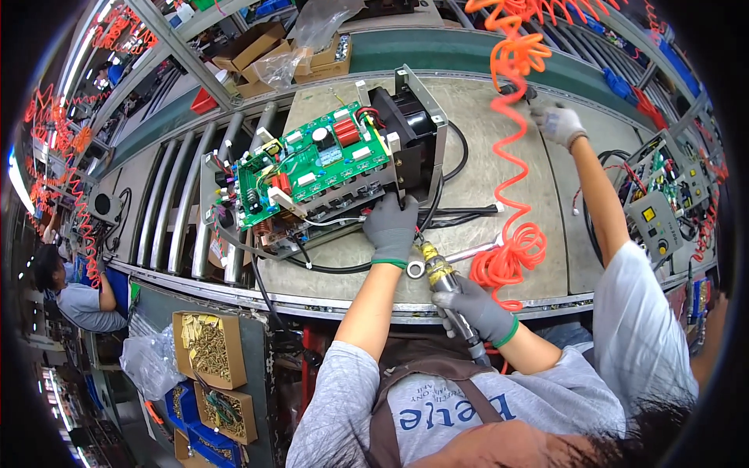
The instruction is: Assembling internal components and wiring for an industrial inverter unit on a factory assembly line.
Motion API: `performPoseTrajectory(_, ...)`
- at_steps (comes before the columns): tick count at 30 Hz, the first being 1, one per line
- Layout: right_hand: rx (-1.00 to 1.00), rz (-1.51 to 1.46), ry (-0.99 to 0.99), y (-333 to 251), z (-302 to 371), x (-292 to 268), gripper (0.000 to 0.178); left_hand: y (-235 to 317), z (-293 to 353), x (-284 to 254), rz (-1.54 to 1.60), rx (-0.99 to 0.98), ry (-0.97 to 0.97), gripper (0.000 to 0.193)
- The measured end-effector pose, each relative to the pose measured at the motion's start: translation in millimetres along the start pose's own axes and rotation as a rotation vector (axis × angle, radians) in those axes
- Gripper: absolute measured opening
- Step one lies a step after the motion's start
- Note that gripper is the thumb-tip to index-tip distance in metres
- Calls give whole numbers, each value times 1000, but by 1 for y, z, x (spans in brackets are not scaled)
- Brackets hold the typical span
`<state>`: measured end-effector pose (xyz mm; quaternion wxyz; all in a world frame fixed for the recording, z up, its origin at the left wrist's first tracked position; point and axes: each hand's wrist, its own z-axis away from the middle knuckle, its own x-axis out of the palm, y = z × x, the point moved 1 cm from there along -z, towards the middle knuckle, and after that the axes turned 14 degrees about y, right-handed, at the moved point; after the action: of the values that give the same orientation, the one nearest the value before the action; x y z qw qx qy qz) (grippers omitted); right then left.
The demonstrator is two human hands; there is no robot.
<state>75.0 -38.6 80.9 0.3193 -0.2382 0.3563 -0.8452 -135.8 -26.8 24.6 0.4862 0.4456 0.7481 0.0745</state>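
Observation:
My left hand (392, 230), in a grey glove with a green cuff, presses against the near side of an open electrical unit, its fingertips closed among the wires under the green circuit board (312, 160). What they pinch is hidden. A black fan (409, 125) forms the unit's right end. Below and to the right, my gloved right hand (477, 310) is wrapped round a power screwdriver (456, 300) with yellow wrapping near its front. The tool tilts up toward the unit, its tip close to my left hand. Black cables (460, 217) lie beside the unit.
A co-worker's white-gloved hand (559, 125) reaches over the bench from the right, near a coiled orange air hose (511, 261). Another open unit (663, 203) stands at the right. Metal rollers (183, 195) run to the left. Boxes of screws (209, 351) stand at the lower left.

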Motion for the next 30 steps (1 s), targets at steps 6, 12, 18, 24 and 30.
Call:
performPoseTrajectory(6,-5,-27,39,-2,4,12,39,-6,0,1,6,60,47,31)
performPoseTrajectory(12,-15,-54,50,5,0,19,40,-5,-1,0,-20,67,7,32)
performPoseTrajectory(18,-56,-35,85,15,-10,26,40,-5,-6,-10,38,83,-62,29)
performPoseTrajectory(24,-60,-34,110,10,-9,27,40,-9,-5,-15,3,67,-266,23)
performPoseTrajectory(30,-81,22,97,8,-8,30,43,-15,-1,-21,28,77,-316,31)
